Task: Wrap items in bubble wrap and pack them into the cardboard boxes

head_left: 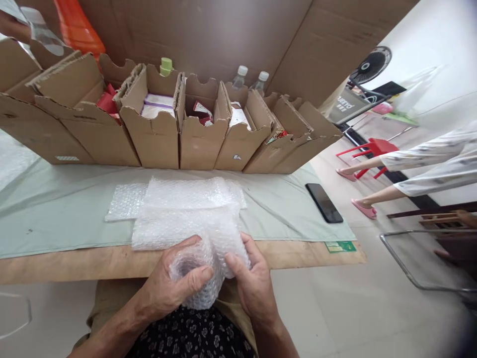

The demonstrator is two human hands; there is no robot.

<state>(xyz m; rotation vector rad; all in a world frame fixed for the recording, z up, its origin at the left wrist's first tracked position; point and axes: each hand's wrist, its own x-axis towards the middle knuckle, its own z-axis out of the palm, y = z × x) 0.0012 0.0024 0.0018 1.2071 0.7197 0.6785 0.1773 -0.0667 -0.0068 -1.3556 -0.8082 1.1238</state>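
Just past the table's front edge, my left hand [175, 278] is wrapped round a roll of clear bubble wrap [204, 293], thumb across its open end. My right hand [253, 278] grips a folded end of bubble wrap [227, 238] beside the roll, the thumb pressing on top. Whether the roll and this end are one piece I cannot tell. Behind both hands, flat layers of bubble wrap [179, 194] lie overlapped on the pale green cloth [276, 219]. The fingers under the wrap are partly hidden.
A row of cardboard boxes [156, 139] holding packets stands across the back of the table. Bottles [241, 74] show behind them. A black phone [324, 203] lies at the right edge. Beyond, on the floor, are a red stool [376, 147], a metal-framed chair [398, 263] and a person's legs [428, 166].
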